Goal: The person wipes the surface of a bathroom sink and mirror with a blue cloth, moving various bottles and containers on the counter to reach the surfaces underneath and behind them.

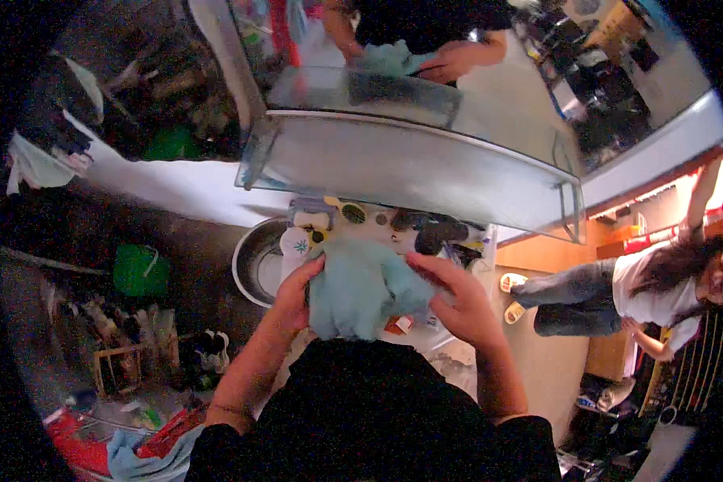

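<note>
A crumpled light blue cloth (pixel 353 285) is spread between my hands in front of my chest. My left hand (pixel 299 293) grips its left edge, with the fingers partly hidden behind the fabric. At its right side my right hand (pixel 455 297) holds on, the fingers curled round toward the cloth's back. Below and beyond the cloth several small items crowd a surface, among them a round white lid-like thing (pixel 295 242) with a green mark. Left of them stands a round metal basin (pixel 257 261).
A glass shelf (pixel 410 153) juts out ahead, under a mirror (pixel 490 96) reflecting my arms and the cloth. On the right, another person (pixel 651 289) in a white top and jeans stands with one arm raised. A green bucket (pixel 140 270) sits at the left.
</note>
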The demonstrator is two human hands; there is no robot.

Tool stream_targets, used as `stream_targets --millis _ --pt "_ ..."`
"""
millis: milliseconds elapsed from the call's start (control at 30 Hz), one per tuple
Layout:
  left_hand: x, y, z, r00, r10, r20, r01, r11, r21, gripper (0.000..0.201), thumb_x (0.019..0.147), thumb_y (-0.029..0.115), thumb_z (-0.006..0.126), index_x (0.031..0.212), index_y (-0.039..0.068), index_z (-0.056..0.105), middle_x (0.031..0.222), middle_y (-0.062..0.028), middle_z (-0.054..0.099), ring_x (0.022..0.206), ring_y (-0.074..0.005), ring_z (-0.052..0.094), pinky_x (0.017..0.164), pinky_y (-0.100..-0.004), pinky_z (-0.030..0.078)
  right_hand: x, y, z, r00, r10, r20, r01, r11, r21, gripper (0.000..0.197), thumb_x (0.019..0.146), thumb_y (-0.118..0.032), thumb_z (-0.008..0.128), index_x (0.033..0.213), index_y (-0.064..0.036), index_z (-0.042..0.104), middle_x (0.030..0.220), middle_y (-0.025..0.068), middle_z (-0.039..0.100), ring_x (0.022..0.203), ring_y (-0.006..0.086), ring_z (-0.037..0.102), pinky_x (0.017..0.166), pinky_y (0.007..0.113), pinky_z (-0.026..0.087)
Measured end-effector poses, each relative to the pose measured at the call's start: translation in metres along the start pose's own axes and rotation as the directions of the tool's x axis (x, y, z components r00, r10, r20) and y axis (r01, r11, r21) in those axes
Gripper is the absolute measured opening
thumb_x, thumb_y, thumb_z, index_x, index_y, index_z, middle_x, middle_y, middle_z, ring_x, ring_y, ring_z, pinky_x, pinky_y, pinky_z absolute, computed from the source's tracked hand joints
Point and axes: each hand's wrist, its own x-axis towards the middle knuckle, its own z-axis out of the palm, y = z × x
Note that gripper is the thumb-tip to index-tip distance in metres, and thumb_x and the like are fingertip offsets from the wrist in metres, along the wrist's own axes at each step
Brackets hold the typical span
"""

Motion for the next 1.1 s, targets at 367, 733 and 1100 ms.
stream_targets --millis 367,733,1100 --pt "0.045 0.03 -0.02 0.927 0.269 0.26 -0.025 0.738 -0.675 0.052 0.096 0.036 0.055 0.14 0.007 0.05 0.14 -0.0174 0.054 0.13 -0.0397 0.049 0.111 -0.0569 0.036 0.081 0.009 -0.082 0.878 -0.429 -0.214 0.185 0.715 -0.675 0.039 0.085 0.005 0.058 0.119 -0.0102 0.067 0.128 0.0114 0.062 0.111 0.0319 0.06 0.096 0.04 0.049" --pt "0.113 0.004 0.083 0.93 -0.136 0.342 0.256 0.908 -0.333 0.05 0.099 0.034 0.05 0.137 0.002 0.051 0.135 -0.0184 0.058 0.121 -0.0342 0.058 0.108 -0.0483 0.044 0.089 0.014 -0.083 0.883 -0.371 -0.288 0.054 0.689 -0.722 0.036 0.089 0.005 0.052 0.12 -0.0065 0.068 0.125 0.0117 0.064 0.115 0.0303 0.061 0.098 0.037 0.047" --pt "0.103 0.019 0.029 0.927 -0.019 0.376 0.194 0.88 -0.434 0.06 0.094 0.042 0.052 0.14 0.003 0.049 0.139 -0.0192 0.054 0.126 -0.0372 0.054 0.11 -0.052 0.041 0.086 0.017 -0.089 0.887 -0.294 -0.356 0.025 0.8 -0.6 0.041 0.084 0.007 0.052 0.117 -0.0108 0.069 0.126 0.0088 0.064 0.114 0.0314 0.06 0.098 0.039 0.048"
